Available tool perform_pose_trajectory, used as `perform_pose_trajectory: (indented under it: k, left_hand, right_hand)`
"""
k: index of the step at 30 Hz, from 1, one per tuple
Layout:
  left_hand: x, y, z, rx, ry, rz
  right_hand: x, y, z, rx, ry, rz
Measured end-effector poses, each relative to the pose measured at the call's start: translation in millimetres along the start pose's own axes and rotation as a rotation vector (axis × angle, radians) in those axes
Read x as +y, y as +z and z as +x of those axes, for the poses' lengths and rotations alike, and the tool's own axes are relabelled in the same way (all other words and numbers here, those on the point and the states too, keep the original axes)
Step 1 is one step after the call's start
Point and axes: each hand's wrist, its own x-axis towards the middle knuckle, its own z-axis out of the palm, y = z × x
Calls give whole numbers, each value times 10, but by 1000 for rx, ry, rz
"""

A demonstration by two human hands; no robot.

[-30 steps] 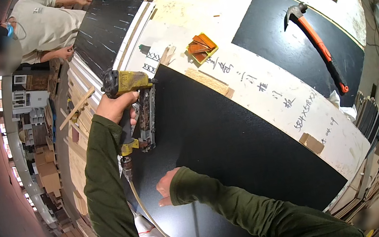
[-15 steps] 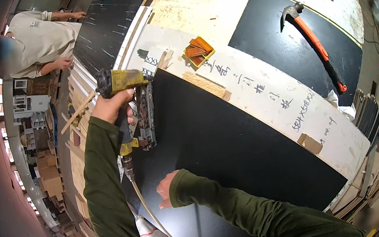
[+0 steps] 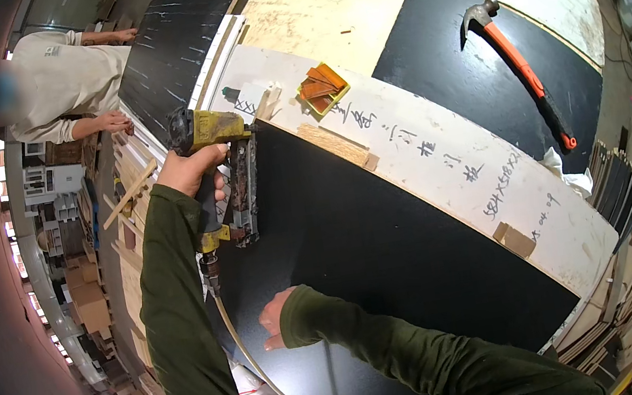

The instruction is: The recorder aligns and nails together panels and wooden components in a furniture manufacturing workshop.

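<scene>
My left hand (image 3: 196,172) grips the handle of a yellow and black pneumatic nail gun (image 3: 217,129), its fingers wrapped round it. The gun is above the left end of a large black panel (image 3: 389,252), and a pale air hose (image 3: 239,336) runs down from its handle. My right hand (image 3: 274,318) is low over the near part of that panel, seemingly resting on it. Its thumb stands apart from the other fingers, which are partly hidden; nothing shows in it.
Beyond the panel lies a white board (image 3: 448,153) with handwriting, bearing a small yellow box (image 3: 323,88) of orange-brown strips. A claw hammer (image 3: 517,69) with an orange and black handle lies on another black panel (image 3: 432,41). A co-worker (image 3: 69,75) stands at the far left beside a streaked black panel (image 3: 178,42).
The nail gun and my left hand have shifted very slightly in view. The co-worker's nearer hand has moved a little. My right hand stays in nearly the same place.
</scene>
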Motion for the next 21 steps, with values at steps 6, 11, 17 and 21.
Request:
perform_pose_trajectory:
  k: [6,11,17,21]
  left_hand:
    - [-24,1,26,-5,-3,-14]
    - [-44,-4,37,-18,3,-16]
    - [-20,1,57,-24,-15,6]
    - [11,-8,-101,30,43,-54]
  right_hand:
    - [21,33,10,11,-13,-5]
    - [42,69,34,28,-19,4]
    - [24,18,18,42,-33,21]
    - [-60,-43,2,10,-33,2]
